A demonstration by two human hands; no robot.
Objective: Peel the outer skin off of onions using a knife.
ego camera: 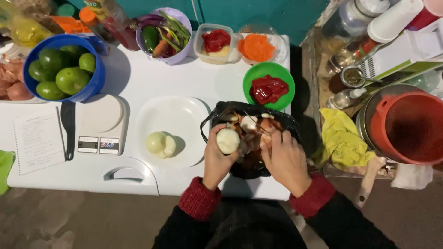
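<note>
My left hand grips a pale peeled onion over a black plastic bag that holds onion skins and scraps. My right hand is curled at the bag's right side, its fingers pinching a piece of onion skin. Two peeled onions lie on a white square plate just left of the bag. Both sleeves are black with red cuffs.
A white kitchen scale, a black-handled knife and a paper sheet lie at the left. Behind stand a blue bowl of green fruit, a lilac bowl of vegetables, a green bowl of red paste and tubs. A red bucket stands at the right.
</note>
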